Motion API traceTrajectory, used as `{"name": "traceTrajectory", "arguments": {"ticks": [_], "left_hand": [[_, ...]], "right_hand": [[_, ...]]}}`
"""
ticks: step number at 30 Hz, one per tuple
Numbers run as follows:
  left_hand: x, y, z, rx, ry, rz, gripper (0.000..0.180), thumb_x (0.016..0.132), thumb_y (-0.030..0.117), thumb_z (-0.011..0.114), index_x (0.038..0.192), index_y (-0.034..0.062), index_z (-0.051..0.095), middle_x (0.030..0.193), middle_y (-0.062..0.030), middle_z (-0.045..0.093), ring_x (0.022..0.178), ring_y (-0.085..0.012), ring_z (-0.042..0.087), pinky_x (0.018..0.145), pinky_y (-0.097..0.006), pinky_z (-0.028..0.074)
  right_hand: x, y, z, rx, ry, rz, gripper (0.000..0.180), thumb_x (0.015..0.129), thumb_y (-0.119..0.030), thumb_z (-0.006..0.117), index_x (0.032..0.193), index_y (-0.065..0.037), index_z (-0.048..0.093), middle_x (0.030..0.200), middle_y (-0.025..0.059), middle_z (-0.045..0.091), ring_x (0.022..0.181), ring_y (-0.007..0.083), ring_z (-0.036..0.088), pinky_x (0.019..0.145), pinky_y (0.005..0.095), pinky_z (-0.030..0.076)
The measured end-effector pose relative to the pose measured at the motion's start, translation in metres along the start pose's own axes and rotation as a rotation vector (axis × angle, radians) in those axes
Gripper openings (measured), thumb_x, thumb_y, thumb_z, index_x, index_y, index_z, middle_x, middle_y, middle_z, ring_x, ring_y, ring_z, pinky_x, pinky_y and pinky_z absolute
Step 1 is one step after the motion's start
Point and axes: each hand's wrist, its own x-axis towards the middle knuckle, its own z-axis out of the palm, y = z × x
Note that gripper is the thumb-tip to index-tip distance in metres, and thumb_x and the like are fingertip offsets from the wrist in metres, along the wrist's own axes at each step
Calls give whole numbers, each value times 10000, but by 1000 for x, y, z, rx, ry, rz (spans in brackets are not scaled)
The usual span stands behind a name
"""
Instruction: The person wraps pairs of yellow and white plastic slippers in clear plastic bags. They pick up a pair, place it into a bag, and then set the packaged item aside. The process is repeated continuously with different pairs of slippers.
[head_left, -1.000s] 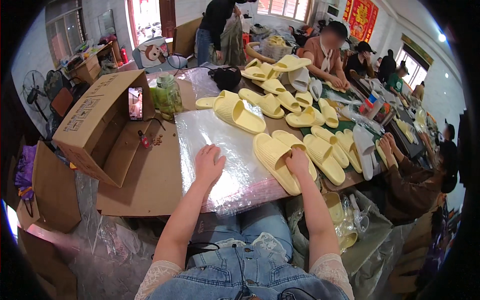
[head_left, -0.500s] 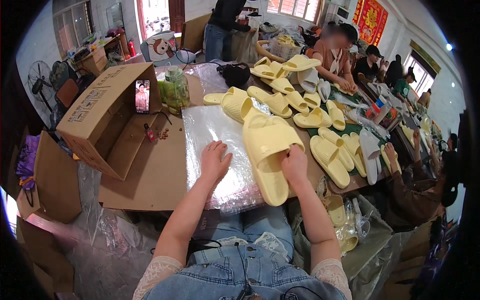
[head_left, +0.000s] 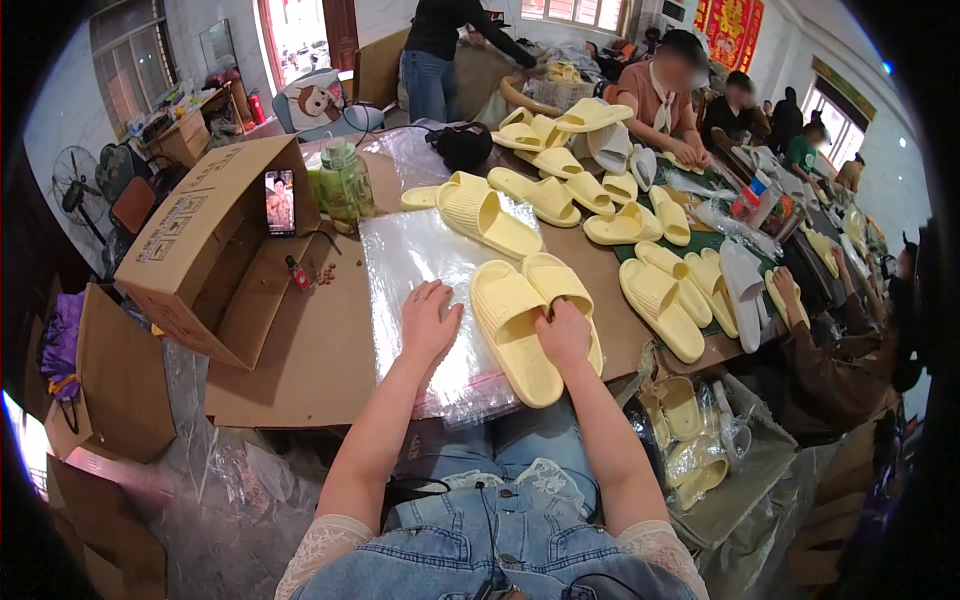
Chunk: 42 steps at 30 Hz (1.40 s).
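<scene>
My right hand (head_left: pixel 563 335) grips a pair of pale yellow slippers (head_left: pixel 505 292) at the inner edges of their straps, fingers partly tucked inside. The two slippers lie side by side, soles down, over the right part of a stack of clear plastic bags (head_left: pixel 392 255). On the same stack my left hand (head_left: pixel 428 322) rests palm down, fingers stretched out, holding nothing. Beyond the held pair, another yellow slipper (head_left: pixel 480 212) sits at the far edge of the bags, partly covering one more.
An open cardboard box (head_left: pixel 240 310) with a phone (head_left: pixel 280 203) propped in it stands at left, beside a green-tinted jar (head_left: pixel 345 185). More yellow slippers (head_left: pixel 660 310) and grey ones (head_left: pixel 742 290) spread rightward. Packed slippers (head_left: pixel 690 440) lie low right. Several people work along the table.
My right hand has moved slightly left, bringing the pair down onto the bags; its second slipper now shows alongside the first. My left hand stays in place.
</scene>
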Motion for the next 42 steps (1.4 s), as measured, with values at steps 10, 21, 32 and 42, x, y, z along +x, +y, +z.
{"name": "traceTrajectory", "arguments": {"ticks": [10, 21, 32, 42], "left_hand": [[0, -4, 0, 34, 19, 29, 372, 834, 261, 718, 1145, 59, 687, 1311, -141, 622, 1278, -364, 510, 1110, -467, 377], [0, 28, -27, -121, -330, 187, 625, 755, 456, 793, 1260, 115, 653, 1454, -176, 503, 1398, -363, 393, 1180, -464, 310], [-30, 65, -66, 175, -603, 284, 863, 710, 562, 813, 1410, 129, 552, 1577, -208, 356, 1480, -402, 272, 1215, -474, 248], [-42, 51, -48, 18, -439, 269, 367, 958, 271, 609, 1285, 110, 647, 1452, -188, 520, 1374, -434, 426, 1147, -508, 337]], "right_hand": [[-3, -2, -1, 86, 42, -31, 334, 866, -308, 696, 750, -22, 567, 758, 175, 609, 741, 387, 628, 678, 499, 482], [-16, 11, -20, 384, 193, 69, 231, 870, -152, 692, 783, 8, 549, 712, 175, 580, 682, 385, 574, 620, 445, 441], [-113, 65, -51, 697, 369, 146, 116, 892, -83, 674, 907, 27, 639, 694, 83, 583, 627, 152, 517, 585, 316, 413], [-134, 64, -65, 765, 369, 165, 160, 904, -107, 671, 980, 35, 668, 740, 91, 626, 680, 156, 583, 620, 309, 442]]}}
